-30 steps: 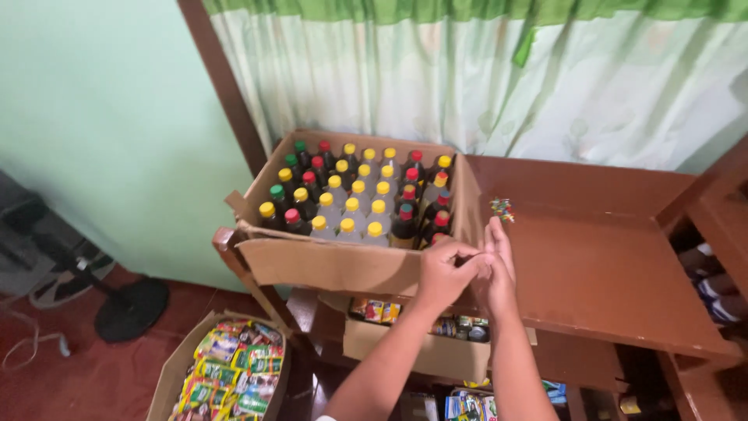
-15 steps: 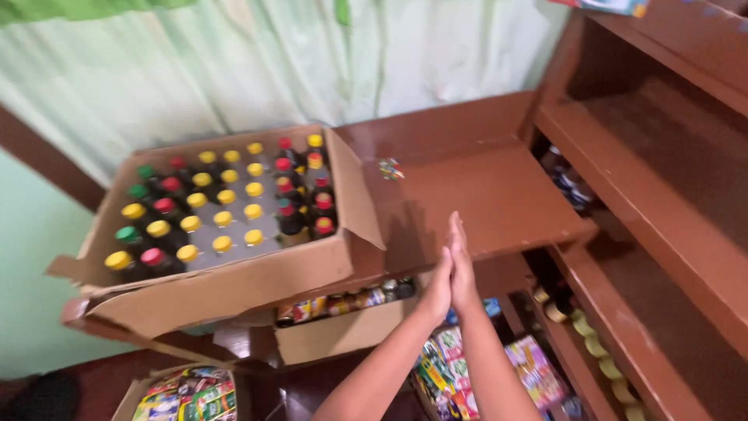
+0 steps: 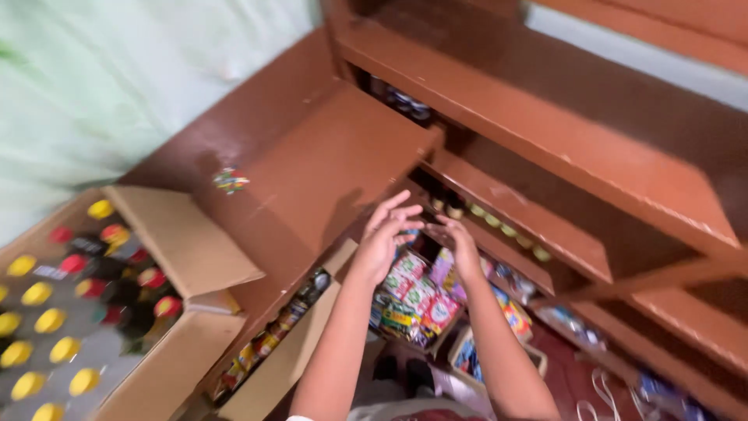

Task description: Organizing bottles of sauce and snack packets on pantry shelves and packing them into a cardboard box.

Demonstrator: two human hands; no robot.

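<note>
Both hands up in front of the brown wooden shelf unit [image 3: 545, 132], empty. Left hand [image 3: 383, 234] fingers spread wide, palm facing the right one. Right hand [image 3: 461, 245] also open, fingers loosely curled, just beside the left, not touching. Nearest things: colourful packets [image 3: 417, 296] stacked directly below the hands, and a row of yellow-capped bottles [image 3: 499, 226] on the low shelf just right. Cardboard box [image 3: 179, 234] of yellow- and red-capped bottles sits well apart, far left. Small colourful item [image 3: 231, 181] on the brown tabletop [image 3: 312, 164].
</note>
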